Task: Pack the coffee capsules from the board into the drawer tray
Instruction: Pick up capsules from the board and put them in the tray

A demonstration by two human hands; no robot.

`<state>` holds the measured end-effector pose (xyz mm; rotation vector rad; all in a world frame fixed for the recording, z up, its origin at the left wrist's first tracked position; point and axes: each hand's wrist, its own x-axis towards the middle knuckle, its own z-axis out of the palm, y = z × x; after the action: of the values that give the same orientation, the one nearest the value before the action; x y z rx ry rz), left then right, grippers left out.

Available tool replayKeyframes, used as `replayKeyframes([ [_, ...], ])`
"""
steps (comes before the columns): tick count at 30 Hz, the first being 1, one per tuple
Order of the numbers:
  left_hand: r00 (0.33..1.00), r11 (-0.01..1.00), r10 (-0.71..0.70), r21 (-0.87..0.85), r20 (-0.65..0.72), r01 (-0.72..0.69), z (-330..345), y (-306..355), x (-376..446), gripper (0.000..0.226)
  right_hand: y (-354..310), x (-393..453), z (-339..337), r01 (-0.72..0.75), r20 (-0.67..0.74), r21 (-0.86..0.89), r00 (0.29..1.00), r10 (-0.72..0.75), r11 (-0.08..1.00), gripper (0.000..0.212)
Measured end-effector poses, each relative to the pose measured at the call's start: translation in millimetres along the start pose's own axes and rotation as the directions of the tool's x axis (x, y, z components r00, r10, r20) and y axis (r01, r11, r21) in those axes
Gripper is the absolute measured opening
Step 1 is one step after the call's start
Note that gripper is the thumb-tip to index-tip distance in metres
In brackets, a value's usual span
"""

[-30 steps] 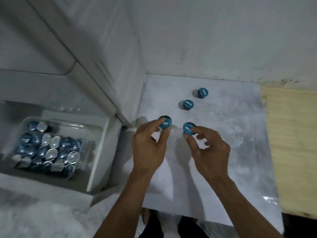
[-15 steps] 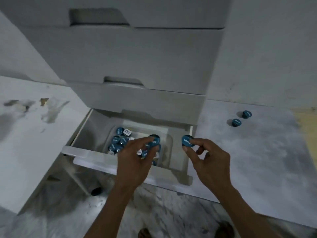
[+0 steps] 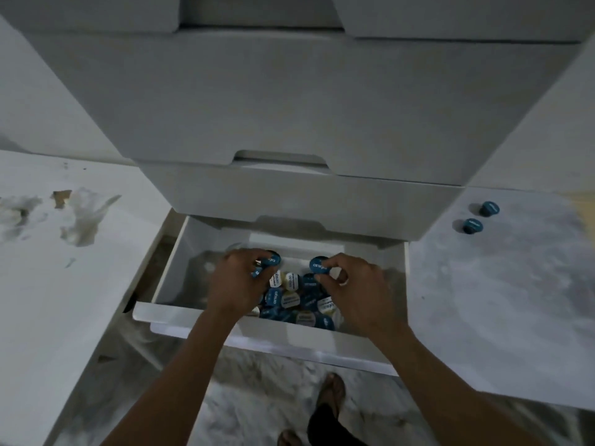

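Both my hands hover inside the open white drawer (image 3: 267, 333), over a clear tray (image 3: 206, 262) piled with several blue and silver coffee capsules (image 3: 291, 299). My left hand (image 3: 236, 283) pinches one blue capsule (image 3: 272, 259) at its fingertips. My right hand (image 3: 352, 284) pinches another blue capsule (image 3: 318, 264). Two more blue capsules (image 3: 472, 225) (image 3: 489, 208) stand on the grey board (image 3: 499, 300) at the right, apart from both hands.
Closed white drawer fronts (image 3: 289, 101) rise behind the open drawer. A white surface (image 3: 58, 268) with crumpled scraps (image 3: 83, 217) lies at the left. My feet (image 3: 331, 394) stand on the marbled floor below the drawer.
Both hands lifted a capsule each off the board and carried them left, into the drawer over the tray. The view swung left with them.
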<state>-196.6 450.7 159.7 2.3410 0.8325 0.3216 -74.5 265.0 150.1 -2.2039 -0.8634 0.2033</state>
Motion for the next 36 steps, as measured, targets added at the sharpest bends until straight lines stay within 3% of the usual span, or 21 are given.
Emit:
replayKeyframes([
  [10,0.98,0.984,0.058,0.157,0.19,-0.089,39.2,-27.5,49.7,0.016,22.9,56.2,54.3,0.01,0.293,-0.107,0.956,0.022,0.994,0.018],
  [14,0.97,0.986,0.006,0.163,0.244,-0.047,43.1,-32.7,55.6,0.019,23.4,58.4,66.9,0.025,0.292,-0.197,0.956,0.034,0.98,0.017],
  [21,0.957,0.971,0.055,0.207,0.284,-0.117,49.1,-32.5,60.8,0.025,24.8,59.0,75.1,0.065,0.31,-0.328,0.95,0.043,0.942,0.021],
  [28,0.939,0.949,0.065,0.271,0.338,-0.163,53.1,-33.2,61.4,0.021,22.7,60.4,76.0,0.069,0.31,-0.383,0.949,0.057,0.921,0.021],
  [36,0.95,0.94,0.048,0.307,0.308,-0.147,53.4,-32.0,59.3,0.021,22.5,59.3,71.5,0.066,0.292,-0.383,0.955,0.053,0.921,0.018],
])
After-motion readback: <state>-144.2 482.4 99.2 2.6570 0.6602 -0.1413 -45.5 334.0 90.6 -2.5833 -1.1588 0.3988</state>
